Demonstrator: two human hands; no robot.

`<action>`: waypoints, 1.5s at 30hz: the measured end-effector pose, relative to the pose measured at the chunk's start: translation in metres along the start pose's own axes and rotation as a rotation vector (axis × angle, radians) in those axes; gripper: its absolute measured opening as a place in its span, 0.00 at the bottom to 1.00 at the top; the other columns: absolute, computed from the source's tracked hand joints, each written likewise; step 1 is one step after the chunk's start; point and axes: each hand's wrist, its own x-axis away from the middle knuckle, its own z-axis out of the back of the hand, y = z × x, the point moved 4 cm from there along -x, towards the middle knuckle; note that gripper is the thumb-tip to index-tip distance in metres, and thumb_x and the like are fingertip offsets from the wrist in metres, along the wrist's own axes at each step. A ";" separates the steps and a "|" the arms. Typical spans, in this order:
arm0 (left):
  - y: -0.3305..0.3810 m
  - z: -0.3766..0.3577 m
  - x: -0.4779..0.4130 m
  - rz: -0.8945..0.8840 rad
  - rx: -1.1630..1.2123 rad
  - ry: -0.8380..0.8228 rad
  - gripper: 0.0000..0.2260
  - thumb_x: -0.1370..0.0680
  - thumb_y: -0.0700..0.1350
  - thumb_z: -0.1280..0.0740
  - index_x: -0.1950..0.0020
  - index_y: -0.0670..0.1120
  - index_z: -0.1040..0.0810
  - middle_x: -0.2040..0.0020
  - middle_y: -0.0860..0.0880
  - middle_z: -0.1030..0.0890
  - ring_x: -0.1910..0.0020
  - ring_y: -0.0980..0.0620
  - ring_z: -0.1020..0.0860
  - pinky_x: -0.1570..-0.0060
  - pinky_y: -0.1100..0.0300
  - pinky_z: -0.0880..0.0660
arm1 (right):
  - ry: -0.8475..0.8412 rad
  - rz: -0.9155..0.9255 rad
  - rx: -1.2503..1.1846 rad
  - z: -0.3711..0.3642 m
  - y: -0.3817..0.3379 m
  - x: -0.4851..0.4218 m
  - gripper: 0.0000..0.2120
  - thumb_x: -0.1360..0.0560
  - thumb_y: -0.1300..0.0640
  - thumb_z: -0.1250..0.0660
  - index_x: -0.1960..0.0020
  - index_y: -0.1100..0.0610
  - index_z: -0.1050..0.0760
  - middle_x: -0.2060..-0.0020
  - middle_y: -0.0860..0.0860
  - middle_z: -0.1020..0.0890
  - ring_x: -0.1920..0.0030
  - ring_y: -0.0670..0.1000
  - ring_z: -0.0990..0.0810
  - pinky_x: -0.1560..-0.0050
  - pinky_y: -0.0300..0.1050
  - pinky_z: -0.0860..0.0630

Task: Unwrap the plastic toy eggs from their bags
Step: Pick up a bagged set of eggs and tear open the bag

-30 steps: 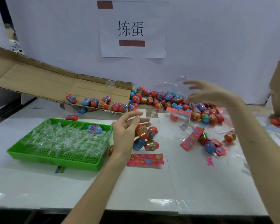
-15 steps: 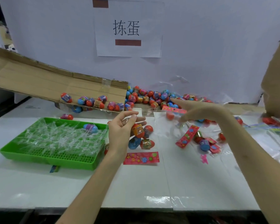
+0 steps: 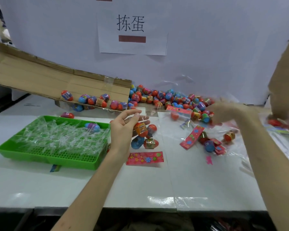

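Left hand (image 3: 123,129) raised just right of green perforated plastic tray (image 3: 48,157) of clear wrappers, thumb and fingers curled, pinching far edge of clear plastic bag (image 3: 150,117); four red and blue plastic toy eggs (image 3: 141,130) inside, just right of palm; pink flowered header card (image 3: 144,158) flat at bag's near end. Right hand (image 3: 223,112) blurred beside far heap of coloured eggs (image 3: 165,97), grip impossible to tell. White worktop (image 3: 140,189) bare from header card to near edge. Slanted cardboard flap (image 3: 40,80) far left; paper sign (image 3: 132,30) on white wall behind.
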 end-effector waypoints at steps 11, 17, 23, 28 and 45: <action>0.000 -0.002 0.001 0.003 0.020 -0.035 0.09 0.16 0.42 0.35 0.38 0.45 0.19 0.50 0.45 0.12 0.49 0.46 0.13 0.55 0.57 0.16 | 0.222 0.237 -1.033 -0.027 -0.096 0.030 0.17 0.24 0.45 0.28 0.37 0.50 0.21 0.48 0.47 0.15 0.50 0.46 0.15 0.49 0.44 0.19; 0.000 -0.001 -0.001 0.096 0.194 -0.025 0.12 0.16 0.44 0.36 0.36 0.43 0.19 0.43 0.45 0.13 0.44 0.45 0.15 0.47 0.55 0.16 | 0.168 0.209 -1.443 -0.072 -0.118 0.023 0.04 0.21 0.59 0.29 0.52 0.55 0.15 0.55 0.51 0.13 0.54 0.49 0.14 0.53 0.43 0.17; 0.001 -0.005 0.002 0.130 0.301 -0.060 0.19 0.23 0.50 0.33 0.34 0.45 0.20 0.40 0.45 0.15 0.42 0.43 0.15 0.48 0.54 0.16 | 0.234 0.237 -1.542 -0.077 -0.130 0.033 0.08 0.19 0.61 0.32 0.49 0.52 0.15 0.51 0.48 0.13 0.50 0.47 0.16 0.54 0.40 0.20; 0.000 -0.006 0.001 0.156 0.332 -0.118 0.20 0.24 0.52 0.33 0.32 0.49 0.21 0.38 0.45 0.16 0.43 0.45 0.15 0.50 0.55 0.17 | 0.321 0.210 -1.622 -0.077 -0.132 0.036 0.10 0.21 0.65 0.30 0.53 0.52 0.14 0.50 0.50 0.13 0.51 0.46 0.16 0.59 0.38 0.21; -0.006 -0.022 0.011 0.260 0.398 -0.374 0.05 0.23 0.47 0.35 0.56 0.52 0.20 0.31 0.44 0.20 0.40 0.41 0.17 0.45 0.42 0.19 | 0.137 0.306 -2.030 -0.078 -0.129 0.034 0.17 0.23 0.68 0.43 0.64 0.56 0.21 0.54 0.54 0.18 0.47 0.51 0.20 0.53 0.48 0.22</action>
